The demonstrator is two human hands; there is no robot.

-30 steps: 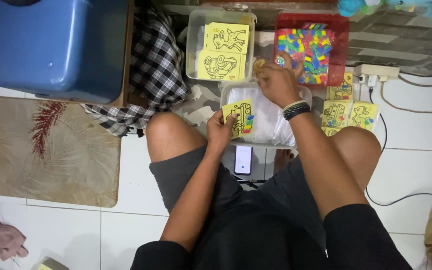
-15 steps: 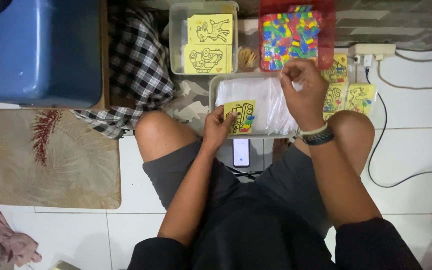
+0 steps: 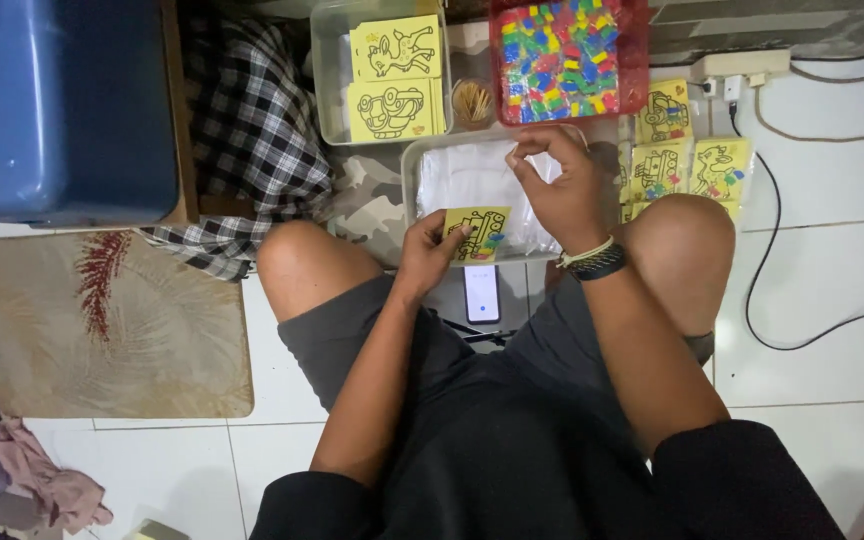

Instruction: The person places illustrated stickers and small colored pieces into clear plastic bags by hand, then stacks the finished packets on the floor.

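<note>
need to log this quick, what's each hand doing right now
Left hand: closed on a small yellow picture card.
Right hand: fingertips pinched together; anything held is too small to tell.

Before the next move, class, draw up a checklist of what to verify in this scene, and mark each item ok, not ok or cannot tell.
1. Left hand grips the small yellow card: ok.
2. Card sits over the clear tray: ok.
3. Right hand pinches something at its fingertips: cannot tell, too small.
4. Red tray of coloured pieces within reach: ok.
5. Phone clear of the hands: ok, it lies between the knees.
6. Finished cards stacked tidily: not ok, they lie spread beside the knee.
</note>
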